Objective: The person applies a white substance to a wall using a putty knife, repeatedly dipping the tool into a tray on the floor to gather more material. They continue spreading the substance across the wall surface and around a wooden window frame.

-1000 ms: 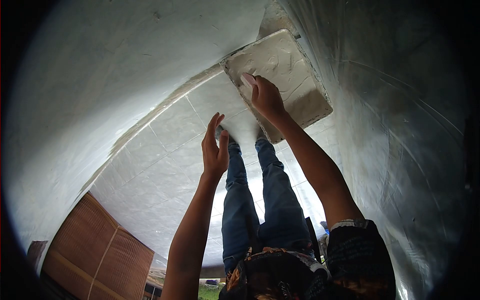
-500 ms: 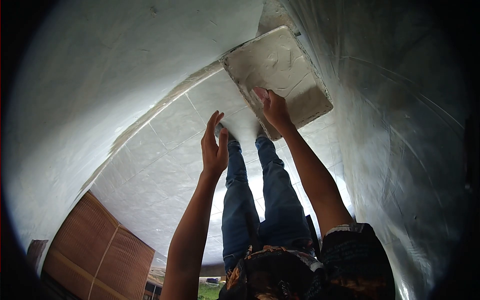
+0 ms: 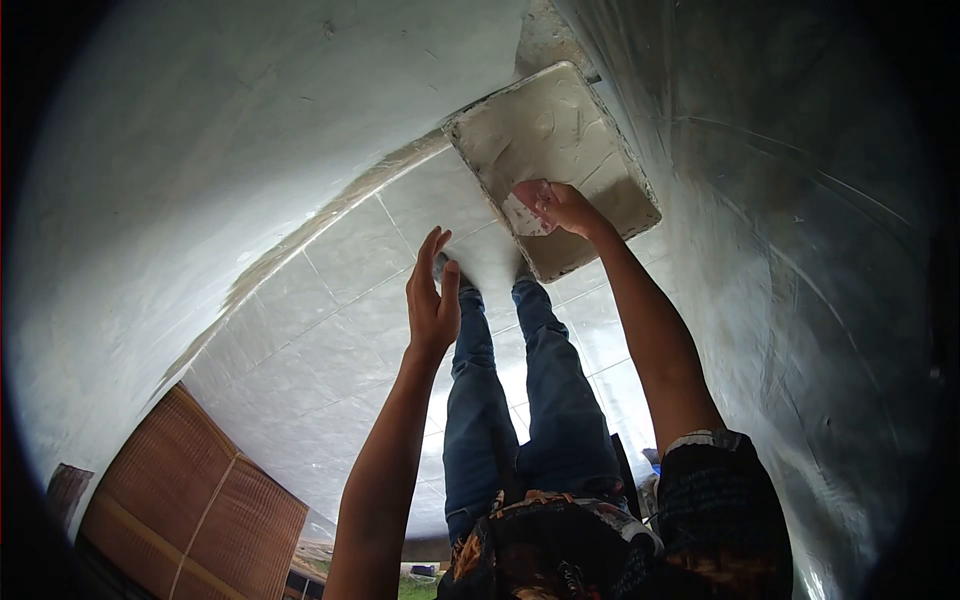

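Gripping a flat pink scraper [image 3: 532, 205] partly coated white, the right hand [image 3: 575, 210] has its fingers closed on one edge, above the near-left side of a rectangular tray [image 3: 600, 247] spread with off-white paste [image 3: 540, 125]. Left of the tray's nearest corner, the left hand [image 3: 434, 312] hangs with its fingers extended, the thumb apart, holding nothing.

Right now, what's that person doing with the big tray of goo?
The person's right hand is gripping a flat pink scraper, which looks smeared, over a tray of pale, thick paste. I can't tell whether the scraper touches the paste. The left hand holds nothing; it is open beside the tray, over the tiled floor.
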`<state>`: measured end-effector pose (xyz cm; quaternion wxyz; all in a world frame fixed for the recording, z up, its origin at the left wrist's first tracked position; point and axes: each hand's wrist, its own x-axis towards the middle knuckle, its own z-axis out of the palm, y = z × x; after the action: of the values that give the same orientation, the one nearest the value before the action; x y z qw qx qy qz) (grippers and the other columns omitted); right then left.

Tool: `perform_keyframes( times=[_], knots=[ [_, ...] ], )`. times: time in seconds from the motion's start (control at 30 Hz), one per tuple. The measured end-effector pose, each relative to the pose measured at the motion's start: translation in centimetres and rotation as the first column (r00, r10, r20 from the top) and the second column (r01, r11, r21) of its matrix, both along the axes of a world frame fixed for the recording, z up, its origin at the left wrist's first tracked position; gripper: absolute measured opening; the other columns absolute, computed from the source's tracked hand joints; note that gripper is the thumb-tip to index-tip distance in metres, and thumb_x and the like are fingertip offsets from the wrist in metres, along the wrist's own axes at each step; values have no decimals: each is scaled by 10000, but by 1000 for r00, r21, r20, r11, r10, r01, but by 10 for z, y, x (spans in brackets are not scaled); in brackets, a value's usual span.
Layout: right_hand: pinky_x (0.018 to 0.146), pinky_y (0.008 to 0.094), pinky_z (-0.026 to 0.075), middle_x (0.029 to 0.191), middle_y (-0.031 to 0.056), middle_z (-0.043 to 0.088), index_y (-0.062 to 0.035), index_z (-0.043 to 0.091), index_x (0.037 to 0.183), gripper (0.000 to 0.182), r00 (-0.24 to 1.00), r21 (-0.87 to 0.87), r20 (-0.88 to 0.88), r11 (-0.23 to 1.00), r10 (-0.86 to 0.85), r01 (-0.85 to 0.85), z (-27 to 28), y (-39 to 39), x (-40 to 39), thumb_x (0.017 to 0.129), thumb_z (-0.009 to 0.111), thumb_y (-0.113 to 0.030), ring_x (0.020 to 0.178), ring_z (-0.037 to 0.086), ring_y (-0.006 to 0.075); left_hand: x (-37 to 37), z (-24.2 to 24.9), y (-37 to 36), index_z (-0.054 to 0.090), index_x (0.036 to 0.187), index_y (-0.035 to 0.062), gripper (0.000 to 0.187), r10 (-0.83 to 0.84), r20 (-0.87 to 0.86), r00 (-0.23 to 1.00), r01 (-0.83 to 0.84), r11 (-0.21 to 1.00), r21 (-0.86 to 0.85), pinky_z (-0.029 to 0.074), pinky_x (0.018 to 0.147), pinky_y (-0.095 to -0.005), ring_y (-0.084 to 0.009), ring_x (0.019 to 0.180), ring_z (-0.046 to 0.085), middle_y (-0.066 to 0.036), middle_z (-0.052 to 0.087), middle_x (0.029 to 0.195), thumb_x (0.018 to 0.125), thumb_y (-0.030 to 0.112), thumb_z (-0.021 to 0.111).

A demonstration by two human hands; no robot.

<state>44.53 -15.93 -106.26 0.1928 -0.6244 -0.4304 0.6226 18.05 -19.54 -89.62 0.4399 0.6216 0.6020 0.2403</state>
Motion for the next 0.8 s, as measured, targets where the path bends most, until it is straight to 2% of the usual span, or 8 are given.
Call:
perform_keyframes(
  times=[0.07,0.1,0.23,0.3,0.4,0.57,0.6,0.8],
  knots=[
    [831,333,562,1062,69,678,-31,562,1265,369,835,-344,-461,928,-299,142,16,-9,12,957,665,-205,951,664,161,-1,8,0,415,1455,-24,551,10,-3,1000,-10,1000,11,334,1134,-482,-374,1345,504,-241,577,1381,1044,343,398],
    [831,333,562,1062,69,678,-31,562,1265,369,836,-335,-465,932,-292,139,23,-14,14,957,665,-205,951,664,161,-1,13,-1,415,1455,-24,551,13,-3,1000,-13,1000,22,334,1134,-482,-374,1345,504,-241,577,1381,1044,343,398],
    [861,349,579,1065,90,648,0,522,1228,339,509,-382,-745,902,-430,201,82,-24,8,972,654,-178,922,680,176,-6,49,6,413,1459,-23,565,32,6,999,-33,996,85,330,1134,-476,-371,1348,499,-241,573,1386,1048,365,395],
    [817,344,593,1069,103,652,9,505,1242,340,378,-363,-818,899,-433,245,97,-34,5,983,630,-174,882,692,187,-6,77,11,412,1460,-24,574,37,30,999,-41,988,146,329,1133,-474,-370,1348,499,-243,571,1389,1049,377,394],
    [703,326,623,1088,113,644,-1,465,1292,360,235,-400,-834,841,-499,366,184,-33,-10,996,596,-159,871,701,197,-5,124,19,400,1464,-38,586,37,82,996,-56,968,246,354,1124,-491,-398,1345,497,-256,558,1393,1047,374,408],
    [654,304,651,1115,128,643,-6,458,1318,390,202,-172,-942,903,-268,394,297,-30,-30,994,603,-169,893,713,188,1,217,43,396,1467,-39,598,-20,180,983,-66,885,461,343,1132,-495,-395,1354,487,-255,549,1402,1048,387,380],
    [624,307,633,954,114,694,-10,514,1234,288,188,-158,-947,888,-260,432,316,-28,-34,997,590,-155,753,727,211,1,239,50,395,1466,-40,611,-53,188,981,-51,857,513,342,1134,-494,-395,1357,485,-254,549,1403,1045,402,380],
    [604,300,635,953,115,697,3,588,1168,200,248,83,-965,797,-85,598,446,-15,-58,1005,564,-111,762,727,195,-5,363,68,380,1476,-32,649,-222,164,961,19,646,763,328,1141,-513,-408,1369,468,-265,532,1416,1038,447,372]
  ],
)
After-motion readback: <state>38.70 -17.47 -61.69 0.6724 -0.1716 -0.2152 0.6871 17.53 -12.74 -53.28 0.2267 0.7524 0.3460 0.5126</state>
